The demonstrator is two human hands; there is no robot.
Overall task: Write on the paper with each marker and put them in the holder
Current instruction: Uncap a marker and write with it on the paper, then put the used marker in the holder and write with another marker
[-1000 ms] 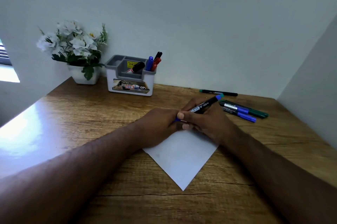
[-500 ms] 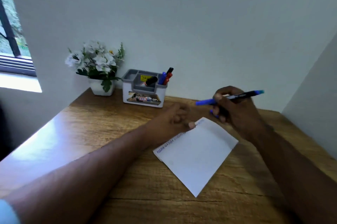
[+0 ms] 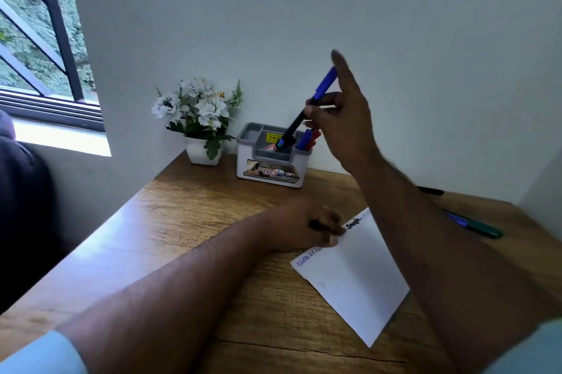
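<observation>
Blue-capped marker (image 3: 307,112) pinched in our right hand (image 3: 343,124), tip inside holder (image 3: 272,157); left hand (image 3: 304,227) fingers curled, pressing paper (image 3: 355,279) on desk (image 3: 188,221).

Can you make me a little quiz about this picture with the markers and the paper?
1. True or false: the right hand is lowering a blue-capped marker into the holder.
2. What does the left hand rest on?
3. Where are the flowers: A left of the holder, B right of it?

Key: 1 true. 2 the paper. 3 A.
</observation>
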